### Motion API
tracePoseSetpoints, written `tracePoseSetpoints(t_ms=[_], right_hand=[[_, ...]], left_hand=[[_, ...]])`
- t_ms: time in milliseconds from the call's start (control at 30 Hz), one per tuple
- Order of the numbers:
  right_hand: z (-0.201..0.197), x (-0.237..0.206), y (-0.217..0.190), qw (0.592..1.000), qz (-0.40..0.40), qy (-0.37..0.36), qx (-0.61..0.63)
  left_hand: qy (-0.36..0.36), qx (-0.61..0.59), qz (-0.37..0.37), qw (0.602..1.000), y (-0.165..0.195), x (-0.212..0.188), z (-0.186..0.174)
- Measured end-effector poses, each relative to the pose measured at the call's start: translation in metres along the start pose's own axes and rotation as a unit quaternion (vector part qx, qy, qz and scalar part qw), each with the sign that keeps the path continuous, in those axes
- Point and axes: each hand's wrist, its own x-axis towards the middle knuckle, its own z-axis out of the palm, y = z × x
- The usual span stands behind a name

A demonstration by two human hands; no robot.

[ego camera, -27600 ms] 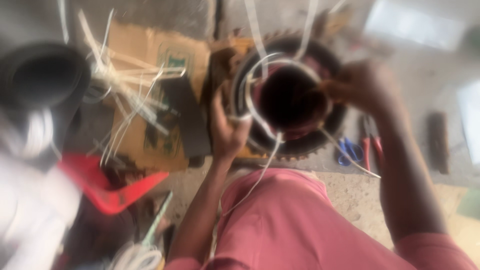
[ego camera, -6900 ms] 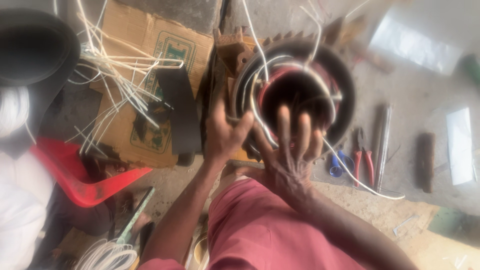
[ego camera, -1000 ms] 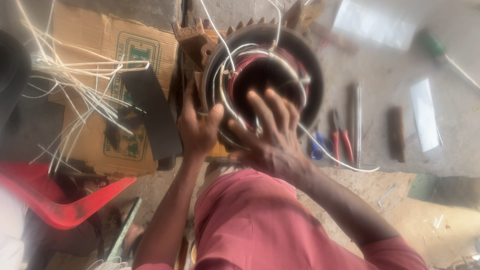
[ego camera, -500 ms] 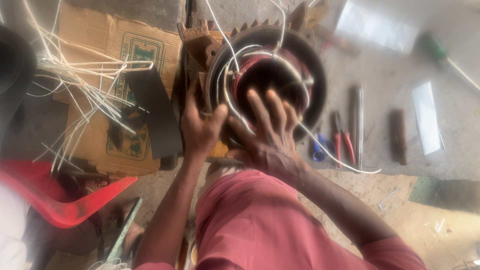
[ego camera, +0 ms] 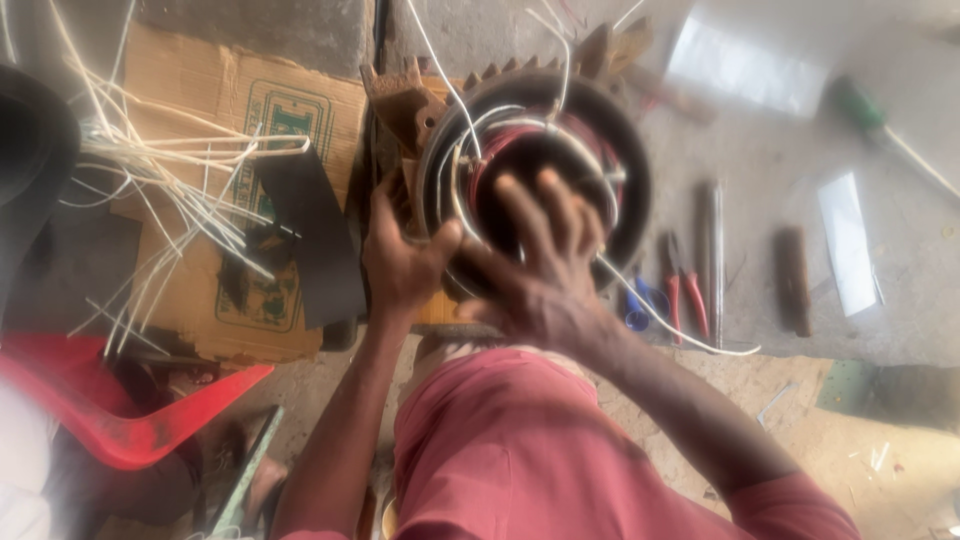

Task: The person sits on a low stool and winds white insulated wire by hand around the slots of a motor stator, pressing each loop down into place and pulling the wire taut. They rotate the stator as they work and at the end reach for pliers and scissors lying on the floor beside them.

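Note:
A round dark motor stator point(ego camera: 622, 170) with reddish copper windings and white sleeved leads stands on the floor in front of me. My left hand point(ego camera: 400, 260) presses against its left rim, thumb hooked toward the opening. My right hand point(ego camera: 545, 265) lies over the lower front of the bore with fingers spread, fingertips on the windings. One white lead point(ego camera: 690, 335) trails from the stator to the right across the floor. My knee in red cloth point(ego camera: 540, 450) fills the lower middle.
A flattened cardboard box point(ego camera: 230, 130) with loose white sleeving strips point(ego camera: 170, 190) and a black sheet point(ego camera: 315, 245) lies left. Red-handled pliers point(ego camera: 685, 290), a metal rod point(ego camera: 712, 260), a dark bar point(ego camera: 792, 280) and a green-handled screwdriver point(ego camera: 870, 115) lie right. A red plastic piece point(ego camera: 120, 420) sits lower left.
My right hand has shifted slightly higher over the stator opening, fingers spread wider. My left hand stays on the left rim. The view has drifted a little.

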Motion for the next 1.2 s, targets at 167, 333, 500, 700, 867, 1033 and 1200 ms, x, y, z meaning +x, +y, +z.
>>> tracePoseSetpoints(t_ms=[167, 333, 500, 700, 867, 1033, 1200], right_hand=[[0.0, 0.029, 0.033, 0.998, 0.041, 0.01, -0.043], [0.002, 0.036, 0.037, 0.997, 0.05, -0.041, -0.03], [-0.018, 0.037, 0.066, 0.995, 0.081, -0.04, -0.047], [-0.021, 0.041, 0.108, 0.983, 0.144, -0.114, -0.022], [-0.028, 0.047, 0.131, 0.958, 0.22, -0.177, 0.04], [-0.052, 0.02, 0.145, 0.873, 0.39, -0.063, 0.287], [-0.052, -0.012, 0.128, 0.908, 0.358, -0.081, 0.201]], left_hand=[[0.006, -0.008, -0.003, 1.0, -0.006, 0.0, 0.001], [0.015, 0.005, 0.021, 1.0, -0.01, 0.0, 0.001], [0.011, -0.009, 0.015, 1.0, -0.01, 0.0, 0.001], [0.02, -0.014, 0.022, 0.999, -0.006, -0.001, 0.001], [0.008, -0.037, -0.047, 0.998, -0.004, -0.001, 0.001], [0.027, 0.017, 0.058, 0.998, -0.009, -0.001, 0.001], [0.009, -0.036, 0.041, 0.998, -0.011, -0.001, 0.002]])
